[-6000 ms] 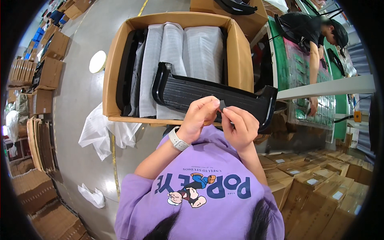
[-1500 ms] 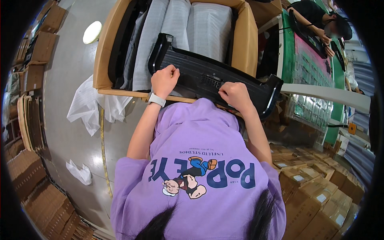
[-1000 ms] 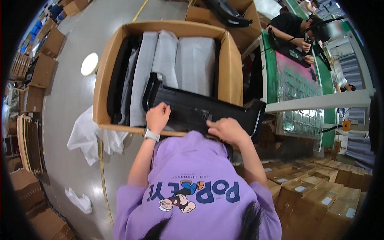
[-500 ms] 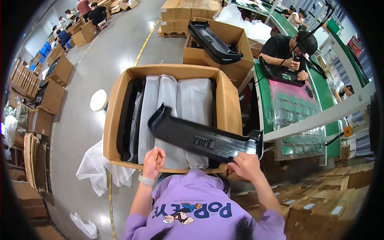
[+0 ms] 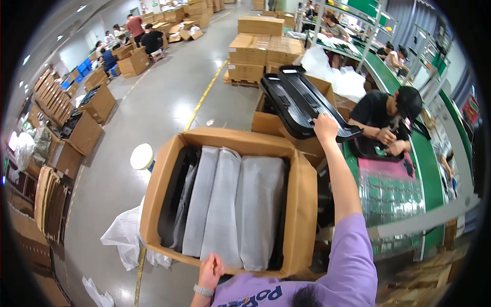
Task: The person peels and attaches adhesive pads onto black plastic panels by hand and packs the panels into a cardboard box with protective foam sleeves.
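Note:
My right arm reaches far out, and my right hand (image 5: 325,127) grips the near edge of a long black plastic housing (image 5: 318,104). That housing lies over or right beside a second black housing (image 5: 280,105) on top of the far carton; whether they touch is unclear. My left hand (image 5: 210,270) is closed, fingers curled with nothing visible in them, at the near edge of an open cardboard box (image 5: 152,210). In this box stand several parts in white foam sleeves (image 5: 221,204), with bare black parts (image 5: 173,197) along its left side.
The far carton (image 5: 263,123) stands behind the box. At right, a co-worker (image 5: 381,110) handles a black part at a green workbench (image 5: 432,187) with a clear tray of green boards (image 5: 391,197). A white-lidded bucket (image 5: 142,156) and white foam sheets (image 5: 123,233) are on the floor at left.
My right hand has carried the black housing from over the near box, away and to the right, onto the far carton. My left hand stays near the box's front edge. The view has tilted up.

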A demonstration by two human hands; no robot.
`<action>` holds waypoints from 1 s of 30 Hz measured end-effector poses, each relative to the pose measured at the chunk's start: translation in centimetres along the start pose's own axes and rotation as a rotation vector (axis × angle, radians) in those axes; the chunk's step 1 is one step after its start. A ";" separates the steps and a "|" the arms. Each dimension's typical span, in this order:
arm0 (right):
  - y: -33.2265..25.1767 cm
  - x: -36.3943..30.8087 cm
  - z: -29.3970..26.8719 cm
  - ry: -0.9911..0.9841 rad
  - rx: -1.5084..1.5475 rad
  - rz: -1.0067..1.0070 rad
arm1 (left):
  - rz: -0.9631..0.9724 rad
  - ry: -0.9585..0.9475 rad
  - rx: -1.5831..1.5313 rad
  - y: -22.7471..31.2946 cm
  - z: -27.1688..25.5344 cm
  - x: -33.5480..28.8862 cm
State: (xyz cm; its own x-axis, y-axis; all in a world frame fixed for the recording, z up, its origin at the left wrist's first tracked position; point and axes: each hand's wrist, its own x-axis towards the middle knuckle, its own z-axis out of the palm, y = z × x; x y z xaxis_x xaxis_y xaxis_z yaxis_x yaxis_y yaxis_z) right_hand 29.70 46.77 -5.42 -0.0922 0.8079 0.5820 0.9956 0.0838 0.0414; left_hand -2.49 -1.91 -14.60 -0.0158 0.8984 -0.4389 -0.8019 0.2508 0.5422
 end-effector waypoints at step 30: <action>-19.1 -13.5 1.3 -0.456 0.753 -0.609 | -0.041 0.184 0.351 -0.2 2.4 2.0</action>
State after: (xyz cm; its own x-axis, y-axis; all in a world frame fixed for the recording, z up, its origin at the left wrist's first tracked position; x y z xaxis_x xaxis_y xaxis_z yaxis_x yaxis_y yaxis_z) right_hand 11.86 34.97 -15.10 -0.7226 0.6376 0.2670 0.5291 0.7587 -0.3800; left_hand -0.96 0.68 -13.83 -0.1200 0.8135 -0.5691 -0.5516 0.4220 0.7195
